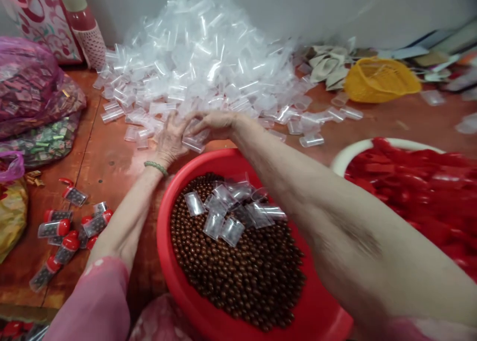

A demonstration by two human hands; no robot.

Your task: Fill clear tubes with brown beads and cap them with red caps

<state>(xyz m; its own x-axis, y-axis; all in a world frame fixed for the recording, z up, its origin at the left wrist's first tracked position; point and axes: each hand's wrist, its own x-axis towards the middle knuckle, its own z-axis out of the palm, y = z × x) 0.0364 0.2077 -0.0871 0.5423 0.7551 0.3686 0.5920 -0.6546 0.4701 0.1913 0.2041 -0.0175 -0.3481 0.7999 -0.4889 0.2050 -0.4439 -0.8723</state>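
My left hand (172, 138), with a green beaded bracelet at the wrist, reaches to the front edge of a heap of clear plastic tubes (208, 63). Its fingers are stretched and apart. Right beside it, my right hand (214, 125) curls its fingers over a clear plastic tube (194, 141); whether it holds more is hidden. Below both hands stands a red basin (164, 232) with many small round brown balls (238, 276). Several clear tubes (223, 207) lie on top of the balls.
Filled tubes with red caps (67, 246) lie at left beside plastic bags of small wrapped pieces (37, 93). A white-rimmed tub (339, 157) of red caps (421, 192) stands at right. A yellow basket (382, 83) and a bottle (84, 23) sit near the wall.
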